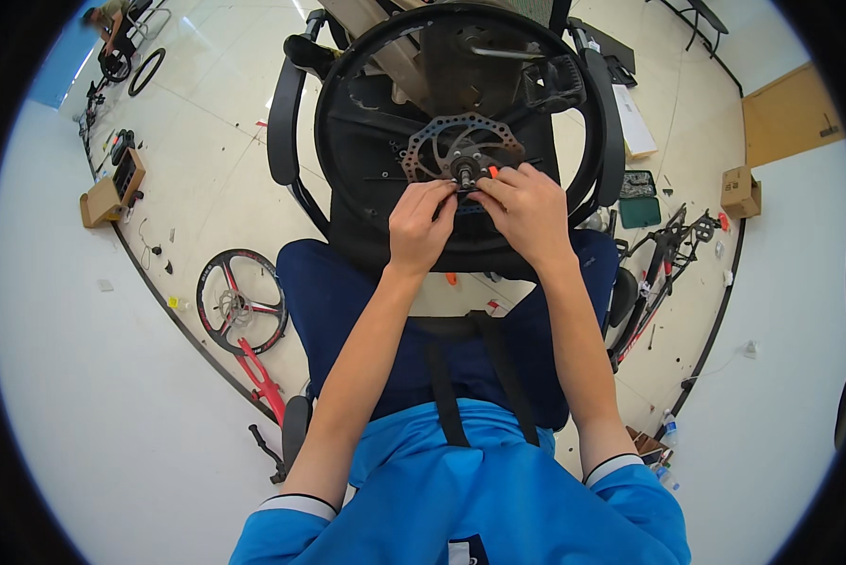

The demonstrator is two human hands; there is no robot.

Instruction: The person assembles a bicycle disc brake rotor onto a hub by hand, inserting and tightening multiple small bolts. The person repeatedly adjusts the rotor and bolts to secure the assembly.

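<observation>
A black bicycle wheel (326, 155) lies across the black office chair in front of me. At its middle sits a perforated disc brake rotor (423, 141), with the hub axle (466, 171) sticking up through it. My left hand (420, 224) pinches at the near side of the axle, its fingertips pressed together. My right hand (528, 212) is closed from the other side, thumb and finger meeting close to the same spot. Whatever they grip is small and mostly covered by the fingers. A bit of orange shows beside my right fingertips.
A pedal (553, 85) lies by the wheel's far right. On the floor, a spoked wheel (244, 301) and red fork (265, 381) are at left, a bicycle frame (668, 250) at right. Cardboard boxes (741, 193) stand along the walls. Another person (114, 24) works far left.
</observation>
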